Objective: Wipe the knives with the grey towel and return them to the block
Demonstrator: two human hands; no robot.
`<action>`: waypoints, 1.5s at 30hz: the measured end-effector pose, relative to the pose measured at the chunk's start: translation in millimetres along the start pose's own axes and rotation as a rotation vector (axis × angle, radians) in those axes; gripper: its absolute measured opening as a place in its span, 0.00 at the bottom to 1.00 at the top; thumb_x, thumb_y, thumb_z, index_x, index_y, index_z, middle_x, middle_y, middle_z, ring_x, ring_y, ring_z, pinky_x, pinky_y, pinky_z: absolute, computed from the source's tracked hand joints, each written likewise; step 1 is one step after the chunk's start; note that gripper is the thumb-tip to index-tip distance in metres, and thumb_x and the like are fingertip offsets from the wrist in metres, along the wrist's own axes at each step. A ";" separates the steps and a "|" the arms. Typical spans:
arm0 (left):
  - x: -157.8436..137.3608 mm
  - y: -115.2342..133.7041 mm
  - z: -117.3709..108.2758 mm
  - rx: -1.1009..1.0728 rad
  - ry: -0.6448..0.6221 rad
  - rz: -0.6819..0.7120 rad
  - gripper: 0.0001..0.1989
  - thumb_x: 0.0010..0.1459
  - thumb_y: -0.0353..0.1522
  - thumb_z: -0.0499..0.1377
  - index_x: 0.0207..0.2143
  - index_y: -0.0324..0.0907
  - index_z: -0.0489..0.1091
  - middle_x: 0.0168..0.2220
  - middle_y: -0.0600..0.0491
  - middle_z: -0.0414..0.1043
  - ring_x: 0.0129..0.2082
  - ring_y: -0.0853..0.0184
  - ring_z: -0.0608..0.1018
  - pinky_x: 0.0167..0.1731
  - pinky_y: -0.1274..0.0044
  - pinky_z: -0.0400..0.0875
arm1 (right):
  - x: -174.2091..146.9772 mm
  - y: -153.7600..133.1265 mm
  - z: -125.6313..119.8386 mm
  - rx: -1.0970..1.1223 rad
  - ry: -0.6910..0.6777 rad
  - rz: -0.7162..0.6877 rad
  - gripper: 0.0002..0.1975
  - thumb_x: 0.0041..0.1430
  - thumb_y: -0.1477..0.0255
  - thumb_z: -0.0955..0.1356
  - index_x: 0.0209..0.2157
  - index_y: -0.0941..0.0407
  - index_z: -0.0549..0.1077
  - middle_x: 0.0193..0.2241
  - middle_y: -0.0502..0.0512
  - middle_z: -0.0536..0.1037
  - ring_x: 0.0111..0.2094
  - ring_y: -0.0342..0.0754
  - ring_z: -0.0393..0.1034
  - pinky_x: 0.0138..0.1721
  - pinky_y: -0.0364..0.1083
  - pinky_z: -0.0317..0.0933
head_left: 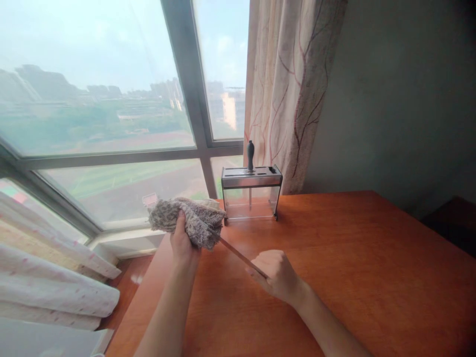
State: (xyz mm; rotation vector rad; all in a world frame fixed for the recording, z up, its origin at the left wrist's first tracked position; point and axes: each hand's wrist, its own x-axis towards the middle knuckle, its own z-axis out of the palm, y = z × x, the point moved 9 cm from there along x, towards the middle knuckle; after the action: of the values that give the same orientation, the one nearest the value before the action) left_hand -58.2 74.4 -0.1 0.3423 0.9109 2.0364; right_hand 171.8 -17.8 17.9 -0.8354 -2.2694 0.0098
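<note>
- Head view: the left hand (185, 245) grips a bunched grey cloth (205, 220), thumb pressed on top; its other fingers are mostly hidden.
- The right hand (278, 275) is curled tight around one end of a slim blade-like tool (241, 256) — its far end runs into the cloth's right side.
- Both hands are above a reddish wooden table (334, 258), the cloth covering its far left corner in this view.
- Just beyond the cloth, near the far edge, stands a clear-sided holder (252, 181), a dark handle (250, 156) upright in its top.
- Rightward, a broad stretch of tabletop gives the right hand room — out to a slanting edge.
- Leftward, the table's edge lies close beside the left forearm; window (111, 104) and curtain (293, 89) rise behind.
</note>
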 end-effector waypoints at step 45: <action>-0.6 -15.4 4.6 -0.100 -0.054 -0.140 0.13 0.60 0.38 0.56 0.41 0.39 0.74 0.39 0.50 0.78 0.41 0.63 0.78 0.47 0.71 0.72 | -14.0 38.3 22.2 0.875 -0.069 0.606 0.17 0.63 0.59 0.63 0.25 0.56 0.69 0.15 0.45 0.63 0.16 0.39 0.57 0.17 0.40 0.51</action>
State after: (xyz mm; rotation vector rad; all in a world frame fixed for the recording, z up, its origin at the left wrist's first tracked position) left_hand -46.2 81.8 -7.8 0.2703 0.7749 1.9268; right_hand 187.2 9.5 -16.4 -0.9676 -1.6943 1.2142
